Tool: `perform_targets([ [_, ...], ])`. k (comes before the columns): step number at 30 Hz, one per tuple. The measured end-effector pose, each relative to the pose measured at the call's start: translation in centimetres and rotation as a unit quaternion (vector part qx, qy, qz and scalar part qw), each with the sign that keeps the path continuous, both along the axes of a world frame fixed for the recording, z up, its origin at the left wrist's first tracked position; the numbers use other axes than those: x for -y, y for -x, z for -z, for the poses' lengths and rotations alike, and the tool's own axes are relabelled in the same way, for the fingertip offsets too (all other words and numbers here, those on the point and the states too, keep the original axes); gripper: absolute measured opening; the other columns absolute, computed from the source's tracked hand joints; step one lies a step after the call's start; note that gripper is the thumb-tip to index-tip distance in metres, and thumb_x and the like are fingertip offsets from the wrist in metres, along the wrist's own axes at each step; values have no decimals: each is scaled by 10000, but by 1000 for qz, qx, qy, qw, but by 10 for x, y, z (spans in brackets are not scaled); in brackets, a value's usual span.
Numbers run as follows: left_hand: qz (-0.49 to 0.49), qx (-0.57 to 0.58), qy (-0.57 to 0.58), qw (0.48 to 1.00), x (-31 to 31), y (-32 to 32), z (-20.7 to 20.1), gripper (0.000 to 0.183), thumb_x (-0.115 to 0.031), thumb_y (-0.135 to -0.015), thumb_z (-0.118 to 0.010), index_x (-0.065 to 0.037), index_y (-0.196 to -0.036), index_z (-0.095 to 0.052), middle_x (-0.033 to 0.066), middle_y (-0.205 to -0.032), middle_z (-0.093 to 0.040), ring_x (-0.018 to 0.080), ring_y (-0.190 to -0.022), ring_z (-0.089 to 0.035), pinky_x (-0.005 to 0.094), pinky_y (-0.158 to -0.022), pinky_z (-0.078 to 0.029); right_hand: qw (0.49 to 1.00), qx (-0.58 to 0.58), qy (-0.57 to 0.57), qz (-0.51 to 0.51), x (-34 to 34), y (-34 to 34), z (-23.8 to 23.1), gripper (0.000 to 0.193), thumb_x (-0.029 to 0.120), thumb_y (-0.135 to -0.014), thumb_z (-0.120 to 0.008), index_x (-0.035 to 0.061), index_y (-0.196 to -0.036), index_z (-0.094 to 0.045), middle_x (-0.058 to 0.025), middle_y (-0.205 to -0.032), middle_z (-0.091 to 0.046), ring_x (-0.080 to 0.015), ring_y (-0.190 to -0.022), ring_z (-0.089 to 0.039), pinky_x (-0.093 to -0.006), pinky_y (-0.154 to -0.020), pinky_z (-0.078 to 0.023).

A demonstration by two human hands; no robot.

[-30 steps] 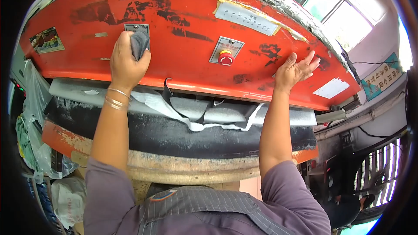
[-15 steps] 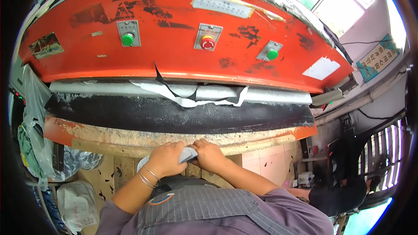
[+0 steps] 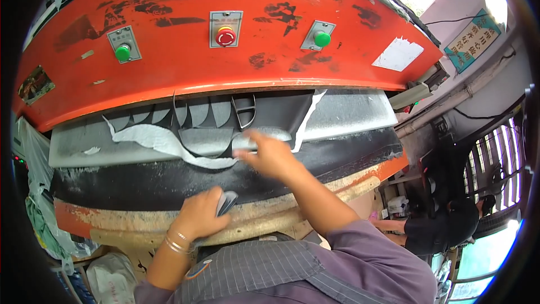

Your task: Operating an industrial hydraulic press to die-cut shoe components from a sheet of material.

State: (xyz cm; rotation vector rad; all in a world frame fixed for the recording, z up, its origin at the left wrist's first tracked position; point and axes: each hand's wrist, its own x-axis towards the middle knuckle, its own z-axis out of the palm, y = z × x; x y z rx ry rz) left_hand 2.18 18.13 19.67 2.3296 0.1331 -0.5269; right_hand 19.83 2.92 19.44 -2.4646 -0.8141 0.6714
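Observation:
My left hand (image 3: pixel 198 213) is closed around a small stack of curved grey cut pieces (image 3: pixel 226 202) above the press's front edge. Further in, my right hand (image 3: pixel 271 155) reaches over a dark sheet (image 3: pixel 284 107) with a white underside; its thumb and forefinger are apart, slightly blurred, and nothing shows between them. Several curved outlines are cut in the sheet, and its torn front strip (image 3: pixel 149 137) curls up. A thin-walled cutting die (image 3: pixel 245 114) stands on the sheet, just beyond my right hand. Underneath lies a pale cutting pad (image 3: pixel 351 117).
The press's orange beam (image 3: pixel 180 59) spans the far side, with a red stop button (image 3: pixel 225 36) between two green buttons. A black mat (image 3: pixel 140 183) and a worn wooden edge (image 3: pixel 264 226) run along the front. Plastic bags hang at left; another person (image 3: pixel 450 225) is at far right.
My hands have parted: the right has reached forward over the sheet, while the left keeps the pieces. The pad and sheet now extend further out from under the beam, exposing the die and cut outlines.

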Motion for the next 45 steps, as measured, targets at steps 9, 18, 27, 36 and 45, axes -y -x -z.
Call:
perform_targets([
  [9, 24, 236, -158, 959, 24, -46, 90, 551, -247, -631, -724, 44, -1063, -542, 232, -1430, -409, 333, -1351, -366, 444, -1080, -297, 995, -35, -40, 86, -10, -73, 63, 573, 372, -700, -668, 79, -1165, -505, -262, -1172, -496, -425, -1034, -569, -437, -908, -460],
  [18, 17, 252, -74, 965, 15, -34, 79, 425, -141, -675, -683, 22, -1030, -516, 200, -1179, -582, 349, -1221, -497, 462, -1054, -344, 987, 111, -41, 107, 34, -79, 98, 704, 492, -705, -731, 38, -1198, -515, -221, -1234, -487, -391, -1105, -511, -431, -943, -425],
  [27, -350, 36, 724, 594, 29, 27, 89, 326, -40, -788, -584, -44, -1091, -464, 110, -911, -589, 256, -847, -624, 466, -831, -524, 977, 188, -97, -21, 65, -76, 118, 856, 502, -594, -822, 57, -1255, -510, -238, -1334, -486, -357, -1386, -309, -546, -1092, -172],
  [36, -363, -63, 675, 640, 11, 12, 80, 350, -109, -811, -568, 4, -1129, -473, 147, -863, -601, 288, -779, -637, 437, -754, -532, 979, 187, -74, -38, 50, -85, 110, 823, 480, -614, -803, 63, -1261, -512, -217, -1341, -492, -358, -1380, -322, -562, -1089, -182],
  [45, -406, 527, 122, 737, -152, -73, -9, 293, -87, -845, -652, -47, -1080, -483, -24, -897, -459, 56, -791, -459, 225, -704, -422, 865, 274, -386, 168, 10, -131, -10, 538, 223, -798, -755, 6, -1208, -484, -124, -1026, -557, -220, -876, -550, -334, -784, -468],
])
